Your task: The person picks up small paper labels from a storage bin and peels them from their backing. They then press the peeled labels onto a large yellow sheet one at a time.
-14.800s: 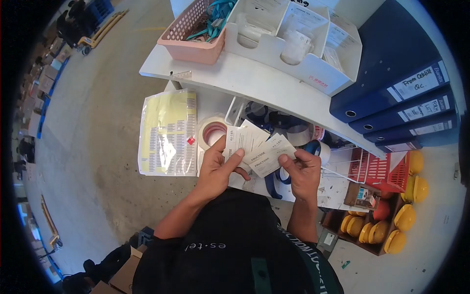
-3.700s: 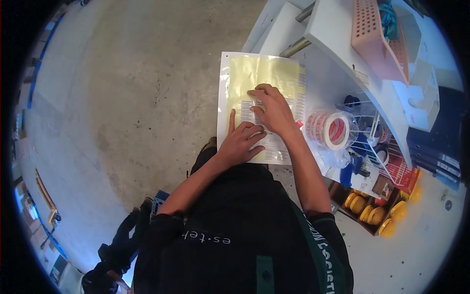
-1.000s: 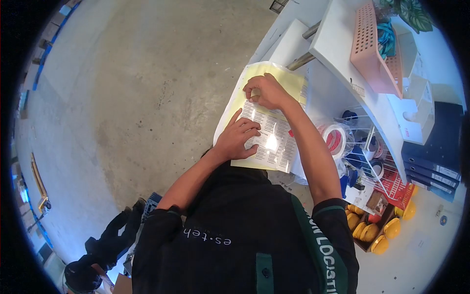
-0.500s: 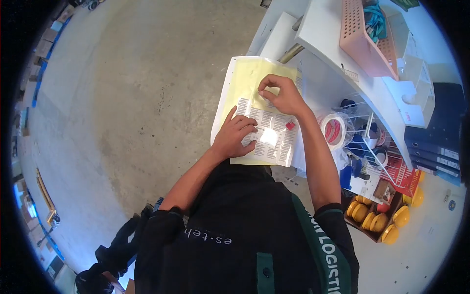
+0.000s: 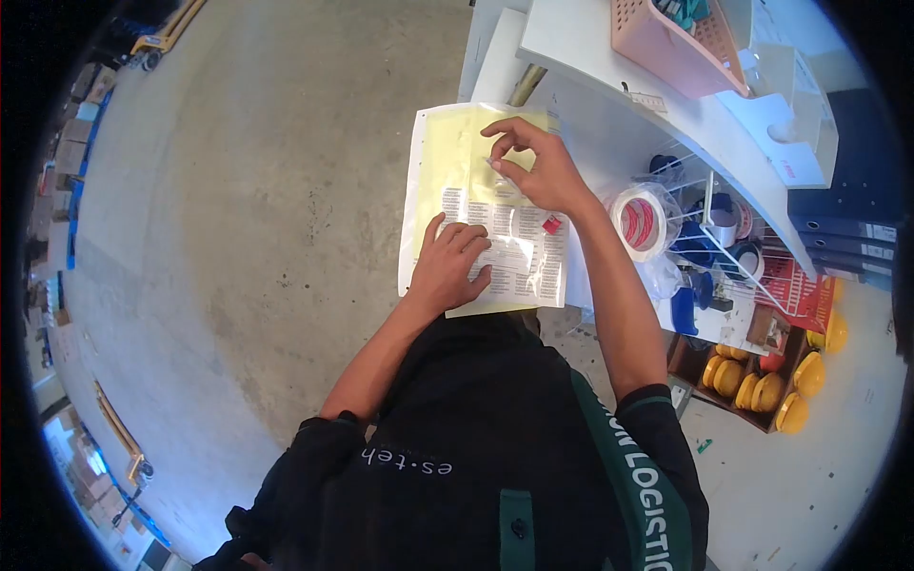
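A sheet of printed labels (image 5: 519,252) lies in front of me, its upper part bare yellow backing (image 5: 447,143) and its lower part rows of small white labels with dark text. White paper (image 5: 409,190) shows behind its left edge. My left hand (image 5: 447,262) rests on the lower left of the sheet, fingers spread. Over the yellow part, my right hand (image 5: 538,167) pinches a small whitish label (image 5: 492,164) between thumb and forefinger. A small red piece (image 5: 551,225) sits on the sheet below my right wrist.
At right stands a white desk (image 5: 590,48) bearing a pink basket (image 5: 666,48). Below it are tape rolls (image 5: 643,222) by a wire rack, a red crate (image 5: 795,290) and a box of yellow items (image 5: 728,379). Pallet trucks (image 5: 119,433) stand on the concrete floor (image 5: 286,143) at left.
The view has shifted slightly. My right fingers have turned and opened a little from the backing, with the whitish label now showing at their tips. My left hand stays on the sheet.
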A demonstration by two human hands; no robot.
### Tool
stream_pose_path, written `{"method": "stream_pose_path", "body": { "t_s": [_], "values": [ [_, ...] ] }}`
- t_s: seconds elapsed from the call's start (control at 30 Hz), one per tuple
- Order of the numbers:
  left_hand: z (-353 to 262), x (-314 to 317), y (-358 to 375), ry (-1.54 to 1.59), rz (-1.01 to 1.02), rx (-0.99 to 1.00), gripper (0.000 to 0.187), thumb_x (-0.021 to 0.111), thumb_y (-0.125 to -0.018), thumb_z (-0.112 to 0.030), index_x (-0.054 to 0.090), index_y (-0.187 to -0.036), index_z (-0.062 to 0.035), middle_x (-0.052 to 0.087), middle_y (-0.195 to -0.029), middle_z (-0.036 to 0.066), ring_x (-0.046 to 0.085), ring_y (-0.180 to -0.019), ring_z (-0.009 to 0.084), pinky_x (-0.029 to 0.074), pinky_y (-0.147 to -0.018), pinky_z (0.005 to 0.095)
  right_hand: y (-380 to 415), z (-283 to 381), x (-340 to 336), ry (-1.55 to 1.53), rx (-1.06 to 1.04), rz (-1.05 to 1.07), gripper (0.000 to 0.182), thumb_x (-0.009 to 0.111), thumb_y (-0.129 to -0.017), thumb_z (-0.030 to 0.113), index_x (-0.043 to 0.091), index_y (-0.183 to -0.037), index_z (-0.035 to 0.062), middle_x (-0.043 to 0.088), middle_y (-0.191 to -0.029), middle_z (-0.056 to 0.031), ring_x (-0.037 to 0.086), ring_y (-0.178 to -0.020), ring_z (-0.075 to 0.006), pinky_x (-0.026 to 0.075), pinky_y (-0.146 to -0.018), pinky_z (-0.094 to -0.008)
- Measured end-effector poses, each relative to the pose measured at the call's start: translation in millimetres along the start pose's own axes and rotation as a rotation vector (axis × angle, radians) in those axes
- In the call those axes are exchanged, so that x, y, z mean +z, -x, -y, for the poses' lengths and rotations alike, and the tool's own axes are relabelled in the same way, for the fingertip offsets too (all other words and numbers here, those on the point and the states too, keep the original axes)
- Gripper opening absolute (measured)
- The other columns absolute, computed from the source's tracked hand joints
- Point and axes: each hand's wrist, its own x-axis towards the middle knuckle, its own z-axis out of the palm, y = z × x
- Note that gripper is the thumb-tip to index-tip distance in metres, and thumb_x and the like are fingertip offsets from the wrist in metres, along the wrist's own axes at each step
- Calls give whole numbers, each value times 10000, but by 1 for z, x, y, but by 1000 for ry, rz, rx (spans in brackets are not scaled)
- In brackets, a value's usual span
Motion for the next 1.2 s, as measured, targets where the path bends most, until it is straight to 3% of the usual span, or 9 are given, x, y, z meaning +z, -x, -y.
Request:
{"method": "stream_pose_path", "body": {
  "t_s": [0.2, 0.3, 0.37, 0.6, 0.67, 0.9, 1.2],
  "values": [
    [1, 3, 2, -6, -13, 14, 344, 763, -737, -215, 674, -1038, -73, 628, -1191, 49, 573, -1137, 250, 310, -1135, 541, 5, 12, -17, -4, -70, -72, 354, 703, -850, 46, 634, -1196, 70, 690, -875, -22, 646, -908, -152, 470, -969, -358],
    [1, 3, 2, -21, 10, 21, 351, 759, -741, -211, 673, -1046, -60, 621, -1202, 66, 565, -1149, 257, 313, -1131, 538, 9, 23, -26, 39, -95, -101, 345, 696, -854, 73, 630, -1192, 92, 715, -893, -40, 660, -918, -209, 471, -955, -375],
    [0, 3, 2, -15, -11, 31, 352, 752, -749, -203, 674, -1056, -50, 613, -1211, 85, 558, -1161, 263, 315, -1129, 533, 12, 28, -31, 41, -112, -124, 383, 701, -833, 30, 629, -1208, 61, 680, -883, -32, 642, -924, -150, 453, -993, -358],
    [-1, 4, 2, 6, -21, 41, 357, 740, -760, -196, 662, -1073, -44, 600, -1193, 96, 552, -1164, 280, 320, -1120, 531, 26, 45, -48, 16, -153, -179, 405, 712, -818, 16, 628, -1214, 45, 669, -909, -19, 630, -935, -141, 444, -1012, -358],
    [-1, 4, 1, -13, 10, 34, 352, 736, -762, -191, 651, -1071, -43, 595, -1177, 98, 552, -1158, 286, 324, -1115, 534, 29, 46, -54, 42, -204, -248, 392, 687, -816, 27, 640, -1203, 74, 703, -894, -56, 664, -931, -188, 474, -977, -358],
    [-3, 1, -2, -33, 21, 41, 336, 729, -759, -176, 647, -1057, -45, 596, -1170, 101, 553, -1147, 286, 326, -1113, 537, 41, 51, -80, 44, -221, -346, 401, 697, -815, -3, 643, -1205, 69, 681, -932, -36, 646, -958, -162, 463, -994, -361],
    [-5, 1, -3, -61, 36, 33, 325, 725, -765, -195, 647, -1032, -28, 602, -1182, 117, 548, -1133, 300, 331, -1104, 539, 62, 28, -111, -248, -211, -536, 369, 714, -869, -23, 611, -1222, 8, 642, -1026, -55, 601, -980, -142, 479, -932, -320]
  ]
}}
